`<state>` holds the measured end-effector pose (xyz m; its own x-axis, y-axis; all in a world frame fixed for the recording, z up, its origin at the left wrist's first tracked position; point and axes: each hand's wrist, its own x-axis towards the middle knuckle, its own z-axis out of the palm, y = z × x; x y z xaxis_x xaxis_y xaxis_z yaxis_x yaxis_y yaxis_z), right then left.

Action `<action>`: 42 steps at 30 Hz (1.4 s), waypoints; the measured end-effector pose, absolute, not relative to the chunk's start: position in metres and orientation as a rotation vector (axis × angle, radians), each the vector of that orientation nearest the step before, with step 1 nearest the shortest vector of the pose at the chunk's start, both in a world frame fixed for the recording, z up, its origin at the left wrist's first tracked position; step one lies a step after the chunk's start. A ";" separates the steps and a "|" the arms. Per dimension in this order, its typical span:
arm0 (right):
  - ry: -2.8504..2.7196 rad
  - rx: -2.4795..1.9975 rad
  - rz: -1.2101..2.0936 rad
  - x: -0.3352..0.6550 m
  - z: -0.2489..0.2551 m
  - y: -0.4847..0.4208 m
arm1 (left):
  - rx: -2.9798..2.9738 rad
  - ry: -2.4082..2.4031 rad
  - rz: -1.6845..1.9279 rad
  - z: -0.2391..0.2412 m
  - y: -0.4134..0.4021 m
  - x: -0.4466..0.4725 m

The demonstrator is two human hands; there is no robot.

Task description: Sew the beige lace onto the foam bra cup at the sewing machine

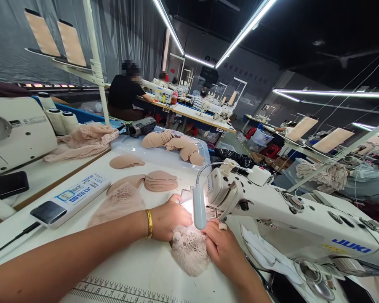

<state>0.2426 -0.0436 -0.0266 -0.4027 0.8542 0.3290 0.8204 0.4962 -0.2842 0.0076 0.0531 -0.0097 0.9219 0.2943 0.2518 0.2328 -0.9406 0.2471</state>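
A piece of pale pink lace fabric (191,250) lies bunched by the needle area of a white sewing machine (259,206). My left hand (169,219), with a gold bracelet at its wrist, grips the lace from the left with curled fingers. On the other side, my right hand (222,242) pinches the lace's right edge, near the machine head. A small grey lamp (198,206) on a bendable neck lights the spot and hides some fingertips and the needle.
Left of my hands lie beige teardrop-shaped pads (161,181), sheer lace (116,206) and a white control box (71,200). A clear plastic tray (126,145) holds more pads. A printed ruler (113,290) runs along the front. Another person (124,92) sits at a machine beyond.
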 end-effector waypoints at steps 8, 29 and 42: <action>-2.154 -1.497 0.121 0.249 -0.035 -0.035 | 2.861 0.471 0.449 -0.025 0.067 0.009; -2.306 -1.171 -0.034 0.228 -0.024 -0.052 | 3.048 0.748 0.410 -0.007 0.040 0.001; -2.223 -1.426 0.102 0.249 -0.023 -0.041 | 2.771 0.585 -0.067 0.021 0.023 -0.011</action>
